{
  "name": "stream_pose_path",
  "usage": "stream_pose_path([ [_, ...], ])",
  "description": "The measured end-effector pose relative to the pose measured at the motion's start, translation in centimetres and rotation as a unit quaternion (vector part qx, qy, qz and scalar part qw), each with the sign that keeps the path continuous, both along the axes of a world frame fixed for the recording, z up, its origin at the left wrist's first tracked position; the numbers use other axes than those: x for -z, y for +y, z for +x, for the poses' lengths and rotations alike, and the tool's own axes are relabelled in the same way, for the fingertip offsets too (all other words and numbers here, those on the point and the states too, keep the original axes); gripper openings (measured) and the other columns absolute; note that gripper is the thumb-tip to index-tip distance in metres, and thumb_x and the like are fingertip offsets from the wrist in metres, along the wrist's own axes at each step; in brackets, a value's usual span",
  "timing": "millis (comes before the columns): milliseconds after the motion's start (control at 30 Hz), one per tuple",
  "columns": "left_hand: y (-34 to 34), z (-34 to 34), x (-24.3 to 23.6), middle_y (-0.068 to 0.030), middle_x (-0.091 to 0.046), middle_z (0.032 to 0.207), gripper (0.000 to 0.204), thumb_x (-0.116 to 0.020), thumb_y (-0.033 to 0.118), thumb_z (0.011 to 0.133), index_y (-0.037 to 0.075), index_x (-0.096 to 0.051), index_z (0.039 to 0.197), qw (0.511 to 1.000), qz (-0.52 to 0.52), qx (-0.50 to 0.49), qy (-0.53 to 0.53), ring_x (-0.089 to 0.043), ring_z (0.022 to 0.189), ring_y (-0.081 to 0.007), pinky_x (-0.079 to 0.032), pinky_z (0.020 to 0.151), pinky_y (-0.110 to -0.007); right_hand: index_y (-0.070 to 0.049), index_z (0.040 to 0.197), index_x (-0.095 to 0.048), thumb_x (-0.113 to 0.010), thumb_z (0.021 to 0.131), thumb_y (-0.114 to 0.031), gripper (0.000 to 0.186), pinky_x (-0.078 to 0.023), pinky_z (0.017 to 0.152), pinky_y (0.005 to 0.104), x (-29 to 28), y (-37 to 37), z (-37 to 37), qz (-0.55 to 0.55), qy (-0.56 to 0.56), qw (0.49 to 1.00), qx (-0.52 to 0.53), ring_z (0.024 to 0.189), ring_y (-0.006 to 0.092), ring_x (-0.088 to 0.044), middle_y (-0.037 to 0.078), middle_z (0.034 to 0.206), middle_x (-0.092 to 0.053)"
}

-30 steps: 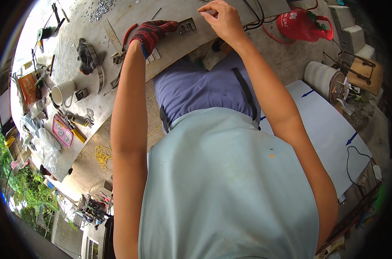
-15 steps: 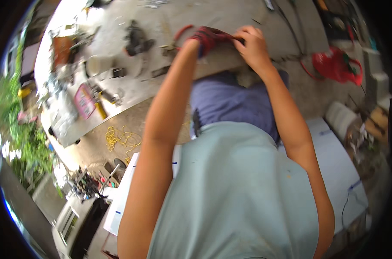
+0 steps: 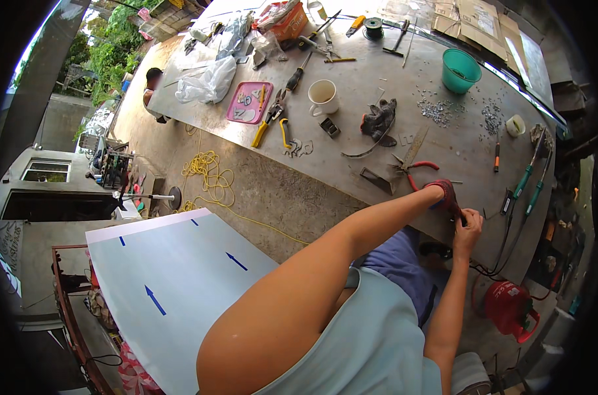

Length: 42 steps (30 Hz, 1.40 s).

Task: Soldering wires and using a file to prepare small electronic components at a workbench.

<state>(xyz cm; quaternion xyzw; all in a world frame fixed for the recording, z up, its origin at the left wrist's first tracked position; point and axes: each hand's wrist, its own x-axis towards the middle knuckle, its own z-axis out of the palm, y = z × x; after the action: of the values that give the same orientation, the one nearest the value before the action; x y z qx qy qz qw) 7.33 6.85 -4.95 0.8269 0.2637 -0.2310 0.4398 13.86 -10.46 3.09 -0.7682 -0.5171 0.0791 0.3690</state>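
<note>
Near the front edge of the metal table, my left hand wears a red and dark glove, its fingers mostly hidden. My bare right hand meets it, fingers pinched around something dark at the glove's end, too small to make out. Just beyond the left hand lie red-handled pliers, jaws apart, beside a dark angled metal piece. Farther off, a dark grey glove lies loose. A white mug stands to its left, near yellow-handled snips.
A green bowl stands among scattered small metal bits. Two green-handled tools with cables lie at the right. A red container hangs low beside the table. Yellow rope coils on the floor. A person is beyond the table's left edge.
My view has swung left, so the table and both hands now appear lower and farther right. My hands remain close together, the left one gloved.
</note>
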Motion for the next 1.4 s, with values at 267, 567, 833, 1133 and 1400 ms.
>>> stream_pose_path([
  [267,0.1,0.6,-1.2,-0.0068,-0.075,0.120,0.071,-0.064,0.076,0.077,0.021,-0.077,0.120,0.996,0.043,0.059,0.047,-0.072,0.103,-0.0278,-0.054,0.093,-0.037,-0.001,0.091,-0.071,-0.075,0.087,-0.004,0.006,-0.048,0.086,0.0382,0.9,-0.1,0.3,-0.002,0.014,1.000,0.018,0.097,0.0285,-0.061,0.009,0.098,-0.069],
  [567,-2.0,1.4,-3.1,-0.0105,-0.075,0.116,0.068,-0.068,0.073,0.075,0.021,-0.078,0.118,0.997,0.038,0.029,0.058,-0.072,0.101,-0.0252,-0.055,0.092,-0.037,-0.004,0.094,-0.074,-0.076,0.082,-0.003,0.011,-0.048,0.089,0.0409,2.2,-2.5,1.6,-0.005,-0.006,0.999,0.048,0.097,0.0301,-0.061,0.009,0.097,-0.069],
  [833,1.3,-1.7,-5.4,-0.0073,-0.078,0.114,0.046,-0.082,0.042,0.085,0.010,-0.079,0.118,0.987,-0.146,-0.069,-0.002,-0.070,0.100,-0.0147,-0.053,0.093,-0.033,-0.010,0.109,-0.078,-0.078,0.084,-0.010,0.025,-0.049,0.092,0.0397,-1.0,-1.5,1.1,0.023,0.020,0.996,0.080,0.099,0.0285,-0.062,0.007,0.102,-0.071],
  [1133,5.3,-4.7,1.1,-0.0041,-0.077,0.119,0.035,-0.071,0.034,0.097,0.009,-0.078,0.120,0.965,-0.246,-0.047,-0.070,-0.068,0.105,-0.0159,-0.051,0.092,-0.032,-0.012,0.107,-0.079,-0.075,0.088,-0.008,0.020,-0.051,0.090,0.0379,-1.7,-4.5,1.7,0.018,0.069,0.985,0.157,0.097,0.0255,-0.062,0.005,0.101,-0.071],
  [1400,3.3,-3.5,-3.2,-0.0030,-0.077,0.116,0.033,-0.071,0.033,0.096,0.012,-0.078,0.120,0.978,-0.197,-0.065,-0.016,-0.067,0.099,-0.0142,-0.051,0.089,-0.032,-0.012,0.106,-0.079,-0.072,0.091,-0.009,0.017,-0.051,0.087,0.0361,-0.6,-5.6,1.5,0.008,0.075,0.982,0.173,0.093,0.0226,-0.062,0.004,0.099,-0.071],
])
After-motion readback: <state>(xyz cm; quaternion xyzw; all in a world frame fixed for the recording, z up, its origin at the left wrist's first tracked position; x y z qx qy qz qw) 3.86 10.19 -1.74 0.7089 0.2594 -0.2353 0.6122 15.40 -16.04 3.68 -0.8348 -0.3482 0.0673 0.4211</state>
